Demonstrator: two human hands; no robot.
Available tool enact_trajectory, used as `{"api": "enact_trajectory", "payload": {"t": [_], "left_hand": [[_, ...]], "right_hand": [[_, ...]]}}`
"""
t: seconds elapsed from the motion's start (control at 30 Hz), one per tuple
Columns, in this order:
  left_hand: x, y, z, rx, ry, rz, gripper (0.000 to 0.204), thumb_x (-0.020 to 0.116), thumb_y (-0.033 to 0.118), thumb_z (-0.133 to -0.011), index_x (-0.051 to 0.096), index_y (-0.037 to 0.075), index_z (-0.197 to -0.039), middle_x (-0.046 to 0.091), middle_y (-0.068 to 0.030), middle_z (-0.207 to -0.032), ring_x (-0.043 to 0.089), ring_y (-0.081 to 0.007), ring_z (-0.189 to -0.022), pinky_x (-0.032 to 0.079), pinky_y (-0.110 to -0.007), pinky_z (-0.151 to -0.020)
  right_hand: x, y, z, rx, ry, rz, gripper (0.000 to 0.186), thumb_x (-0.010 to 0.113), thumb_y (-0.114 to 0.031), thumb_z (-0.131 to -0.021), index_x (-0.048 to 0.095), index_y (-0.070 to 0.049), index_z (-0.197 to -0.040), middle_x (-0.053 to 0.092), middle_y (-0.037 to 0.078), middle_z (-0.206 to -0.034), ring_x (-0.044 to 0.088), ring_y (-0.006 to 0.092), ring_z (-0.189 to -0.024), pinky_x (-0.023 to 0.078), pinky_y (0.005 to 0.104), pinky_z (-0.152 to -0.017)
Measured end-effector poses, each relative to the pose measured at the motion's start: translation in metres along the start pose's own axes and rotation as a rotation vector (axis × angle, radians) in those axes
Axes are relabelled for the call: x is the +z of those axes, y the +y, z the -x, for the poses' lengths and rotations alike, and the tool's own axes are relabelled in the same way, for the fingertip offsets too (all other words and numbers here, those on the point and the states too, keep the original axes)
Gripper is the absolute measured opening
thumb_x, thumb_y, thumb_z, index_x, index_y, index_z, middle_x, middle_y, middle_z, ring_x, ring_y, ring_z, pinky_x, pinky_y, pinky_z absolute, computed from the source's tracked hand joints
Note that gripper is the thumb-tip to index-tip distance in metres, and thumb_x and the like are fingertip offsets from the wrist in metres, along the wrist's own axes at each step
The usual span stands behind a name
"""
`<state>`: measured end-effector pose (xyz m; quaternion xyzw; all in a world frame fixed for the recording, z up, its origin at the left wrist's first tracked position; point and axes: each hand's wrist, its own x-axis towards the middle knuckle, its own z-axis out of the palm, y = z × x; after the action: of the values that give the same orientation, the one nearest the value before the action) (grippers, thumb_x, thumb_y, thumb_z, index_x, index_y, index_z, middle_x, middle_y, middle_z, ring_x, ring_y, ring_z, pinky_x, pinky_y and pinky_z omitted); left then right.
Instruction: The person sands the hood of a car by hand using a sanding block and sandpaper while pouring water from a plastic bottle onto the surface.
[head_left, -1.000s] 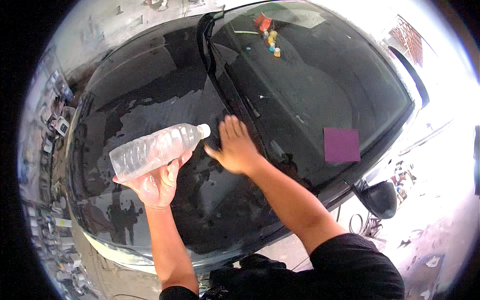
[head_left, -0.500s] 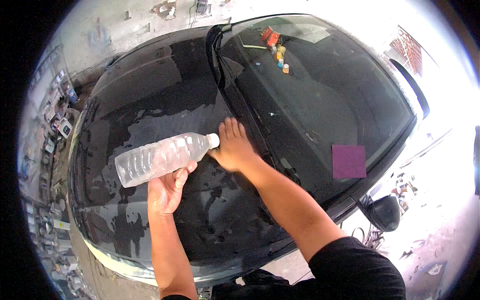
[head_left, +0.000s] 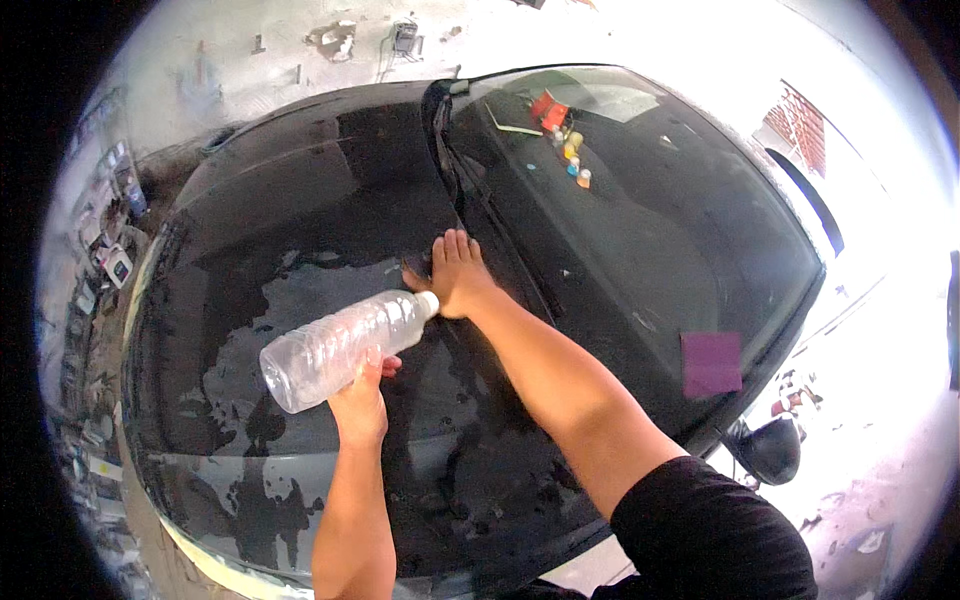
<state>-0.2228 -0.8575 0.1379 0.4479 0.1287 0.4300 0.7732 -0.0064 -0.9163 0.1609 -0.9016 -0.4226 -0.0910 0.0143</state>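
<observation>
My left hand [head_left: 362, 397] is wrapped round a clear plastic bottle [head_left: 330, 352] with a white cap. The bottle is tilted, its capped end pointing up and right, close to my right hand [head_left: 462, 278]. That right hand lies palm down on the black car hood [head_left: 290, 190], near the base of the windshield, with its fingers and thumb apart. Whether anything is under the palm is hidden. Wet patches and streaks cover much of the hood around both hands.
A purple square sheet [head_left: 712, 364] rests on the lower windshield [head_left: 640, 200]. Small bottles [head_left: 572, 150] and a red item [head_left: 550, 112] show in the windshield area. The side mirror [head_left: 772, 450] juts out at right. Cluttered items [head_left: 118, 262] line the left side.
My right hand has shifted slightly left relative to the hood, its thumb now spread out. The bottle has moved right and down in view. The view itself has shifted, lowering the car in the picture.
</observation>
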Motion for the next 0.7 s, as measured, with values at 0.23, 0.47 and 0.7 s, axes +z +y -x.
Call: {"api": "enact_trajectory", "payload": {"t": [0.23,0.47,0.7], "left_hand": [[-0.025,0.002,-0.014,0.002,0.107,0.216,0.034,0.066,0.011,-0.091,0.055,-0.002,-0.121,0.065,-0.0117,-0.105,0.065,-0.0213,-0.084,0.053,-0.033,-0.076],[-0.005,-0.008,-0.012,-0.077,0.085,0.185,0.050,0.075,0.001,-0.082,0.051,0.000,-0.126,0.060,-0.0082,-0.118,0.059,-0.0180,-0.106,0.047,-0.032,-0.096],[-0.035,-0.008,-0.023,0.059,0.104,-0.136,0.039,0.072,0.005,-0.086,0.054,-0.002,-0.119,0.064,-0.0105,-0.106,0.064,-0.0194,-0.092,0.053,-0.034,-0.085]], "right_hand": [[-0.030,-0.028,0.146,-0.208,0.008,-0.046,0.092,0.051,-0.061,-0.089,0.036,0.016,-0.137,0.027,0.037,-0.147,0.023,0.0474,-0.142,0.018,0.0552,-0.116],[-0.006,-0.001,-0.082,0.125,-0.134,0.015,0.090,0.033,-0.063,-0.095,0.023,0.010,-0.147,0.017,0.027,-0.157,0.011,0.0403,-0.147,0.012,0.0465,-0.120],[-0.023,-0.024,0.102,-0.267,-0.095,-0.017,0.093,0.049,-0.060,-0.091,0.029,0.015,-0.141,0.021,0.037,-0.151,0.017,0.0492,-0.143,0.016,0.0555,-0.117]]}}
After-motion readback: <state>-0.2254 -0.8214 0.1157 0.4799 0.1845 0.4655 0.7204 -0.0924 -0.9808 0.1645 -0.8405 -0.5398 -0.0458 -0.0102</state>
